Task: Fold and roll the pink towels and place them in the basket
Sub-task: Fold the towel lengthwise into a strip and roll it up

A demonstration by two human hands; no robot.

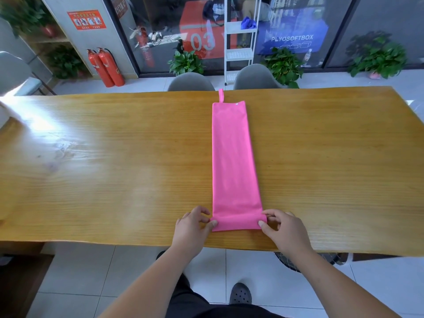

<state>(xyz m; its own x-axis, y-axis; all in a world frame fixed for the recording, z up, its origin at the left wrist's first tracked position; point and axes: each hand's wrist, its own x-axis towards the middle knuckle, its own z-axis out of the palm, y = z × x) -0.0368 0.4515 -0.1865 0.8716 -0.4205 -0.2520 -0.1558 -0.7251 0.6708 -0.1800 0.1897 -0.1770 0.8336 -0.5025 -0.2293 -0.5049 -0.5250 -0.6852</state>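
One pink towel [232, 157] on table [114, 157], two hands pinching its rolled near end, left [192, 228], right [281, 228].

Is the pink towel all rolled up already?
No, only the near end of the towel is rolled, where the left hand and right hand pinch it; the rest lies flat on the table.

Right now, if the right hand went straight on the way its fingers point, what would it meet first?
The pink towel: the right hand pinches its rolled near end. Further leftward it would likely reach the left hand at the roll's other end.
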